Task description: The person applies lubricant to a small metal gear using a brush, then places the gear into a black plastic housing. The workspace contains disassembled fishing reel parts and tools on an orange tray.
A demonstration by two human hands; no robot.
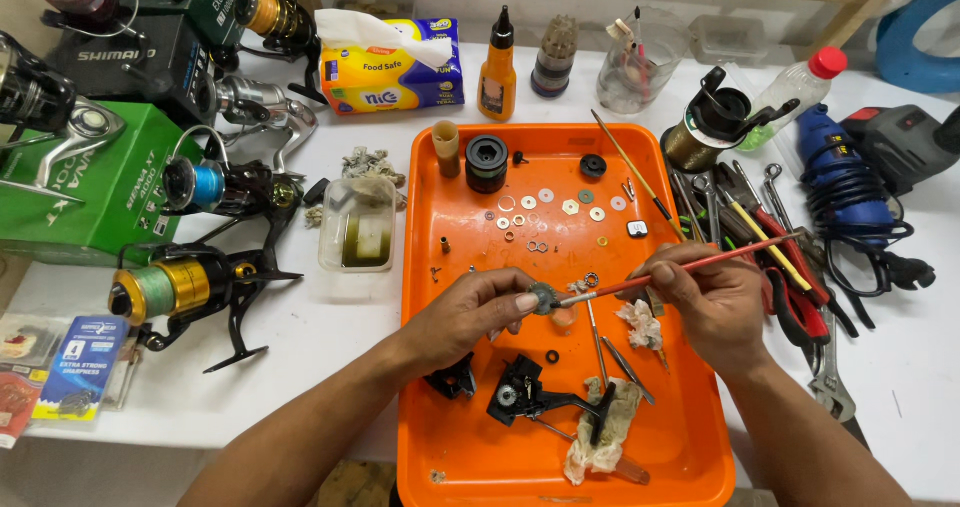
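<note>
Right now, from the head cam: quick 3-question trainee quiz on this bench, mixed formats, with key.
1. True or false: the right hand holds a red-handled brush.
2. The left hand pinches: A) a small round gear B) a spanner C) a bottle.
3. Fill in: the washers lie in an ____ tray.

Key: 1 true; 2 A; 3 orange.

A reel-repair workshop; fishing reels (pixel 190 287), hand tools (pixel 760 227) and an orange parts tray (pixel 450 447) crowd the bench.
</note>
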